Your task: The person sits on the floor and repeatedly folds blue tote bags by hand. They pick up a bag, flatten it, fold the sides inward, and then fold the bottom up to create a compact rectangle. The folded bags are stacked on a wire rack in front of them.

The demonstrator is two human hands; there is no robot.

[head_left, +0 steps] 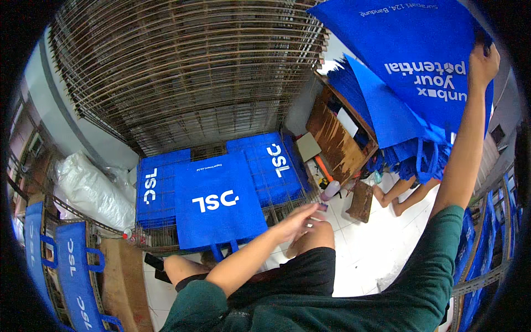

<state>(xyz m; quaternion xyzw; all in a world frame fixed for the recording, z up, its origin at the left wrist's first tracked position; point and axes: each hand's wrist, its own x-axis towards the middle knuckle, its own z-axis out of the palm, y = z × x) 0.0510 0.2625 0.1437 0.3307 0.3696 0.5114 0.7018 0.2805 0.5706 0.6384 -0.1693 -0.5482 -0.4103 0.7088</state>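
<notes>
Raised at the upper right, my right hand (483, 65) is closed on the edge of a blue fabric tote bag (437, 44) with white print. That bag hangs in front of a pile of more blue bags (381, 102), with handles dangling below. My left hand (301, 224) is held over my knee. Its fingers are loosely bent and apart, and I see nothing clearly held in them. To its left, a blue tote bag (221, 224) with white lettering lies flat on a wire rack, its handles toward me. Two stacks of blue bags (157, 207) (276, 185) lie behind it.
Tilted wire drying racks (188, 72) rise over the bags. Clear plastic wrap (91, 188) is bundled at the left, near hanging blue bags (77, 271). A wooden cabinet (337, 144), a bottle (331, 191) and a wooden block (361, 202) stand ahead. Another person's bare legs (398, 199) show at the right.
</notes>
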